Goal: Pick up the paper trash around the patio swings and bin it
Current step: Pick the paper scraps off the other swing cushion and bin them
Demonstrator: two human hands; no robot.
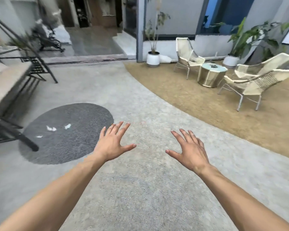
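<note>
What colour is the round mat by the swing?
Dark grey, speckled; the round mat shows best in the head view.

Patio swing (10, 84) at 9 o'clock: motion-blurred and cut off by the left edge; second swing (48, 39) at 11 o'clock: blurred; three paper scraps (51, 128) on the round mat (65, 147): too small to identify; both forearms cut off at 6 o'clock.

white paper scraps (51, 128), dark grey speckled round mat (70, 147), cream woven chairs (250, 84)
</note>
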